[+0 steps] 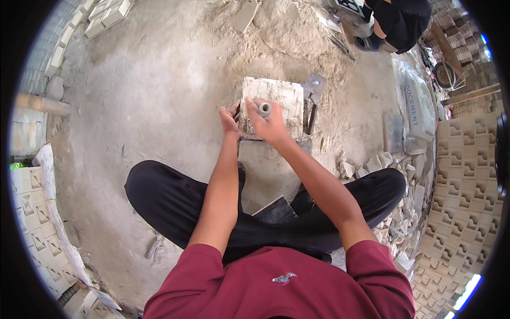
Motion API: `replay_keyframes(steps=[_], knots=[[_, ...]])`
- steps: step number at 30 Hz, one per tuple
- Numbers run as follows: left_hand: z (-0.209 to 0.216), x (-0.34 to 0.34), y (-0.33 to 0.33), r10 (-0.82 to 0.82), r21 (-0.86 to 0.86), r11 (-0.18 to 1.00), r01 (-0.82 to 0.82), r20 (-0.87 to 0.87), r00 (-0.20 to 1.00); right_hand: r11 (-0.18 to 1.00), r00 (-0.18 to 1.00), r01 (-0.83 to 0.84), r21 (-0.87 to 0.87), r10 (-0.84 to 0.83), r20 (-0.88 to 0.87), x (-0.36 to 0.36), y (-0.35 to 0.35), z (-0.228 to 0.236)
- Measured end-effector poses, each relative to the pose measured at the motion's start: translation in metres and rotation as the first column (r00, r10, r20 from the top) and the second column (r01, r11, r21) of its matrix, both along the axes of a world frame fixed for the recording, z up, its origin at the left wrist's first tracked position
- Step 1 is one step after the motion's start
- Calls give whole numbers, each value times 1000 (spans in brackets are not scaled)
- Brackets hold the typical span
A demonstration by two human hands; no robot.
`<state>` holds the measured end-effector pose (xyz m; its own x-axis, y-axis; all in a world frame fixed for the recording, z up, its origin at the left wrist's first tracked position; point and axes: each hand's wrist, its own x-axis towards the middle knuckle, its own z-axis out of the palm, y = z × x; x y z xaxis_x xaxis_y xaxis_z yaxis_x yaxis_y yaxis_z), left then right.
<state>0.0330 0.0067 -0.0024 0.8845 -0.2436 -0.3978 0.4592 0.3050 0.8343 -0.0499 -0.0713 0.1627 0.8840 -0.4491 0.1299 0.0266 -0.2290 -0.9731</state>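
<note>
Between my feet sits a square block mould [291, 95], its top coated in pale, damp-looking powder or mortar. My right hand [265, 121] is closed round a tool with a hollow, pipe-like handle [264, 108], over the left half of the mould. The working end of that tool is mostly hidden under the hand. At the mould's left side, my left hand [230, 119] grips a dark edge piece, its fingers partly out of sight. Along the right side lie a dark bar [312, 118] and a flat metal plate [315, 85].
A heap of pale sandy material [287, 32] lies beyond the mould. Another person [398, 24] crouches at the far right. Broken pieces [380, 162] lie near my right knee, below a cement sack [417, 106]. Stacked patterned blocks [462, 196] line the right side.
</note>
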Motion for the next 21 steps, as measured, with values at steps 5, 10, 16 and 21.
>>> replay_keyframes(steps=[5, 10, 16, 21], knots=[[-18, 14, 33, -76, -227, 973, 42, -143, 987, 980, 1000, -21, 199, 24, -13, 9, 24, 8], [-18, 17, 24, -44, -188, 982, 22, -116, 992, 996, 998, -2, 86, -4, 65, 22, 14, 0], [-19, 18, 10, -82, -190, 981, 49, -169, 982, 998, 992, 55, 6, -56, 111, 38, -5, -13], [-47, 34, 26, -118, -231, 967, 107, -36, 992, 986, 999, 39, 159, -43, 25, 50, -10, -13]])
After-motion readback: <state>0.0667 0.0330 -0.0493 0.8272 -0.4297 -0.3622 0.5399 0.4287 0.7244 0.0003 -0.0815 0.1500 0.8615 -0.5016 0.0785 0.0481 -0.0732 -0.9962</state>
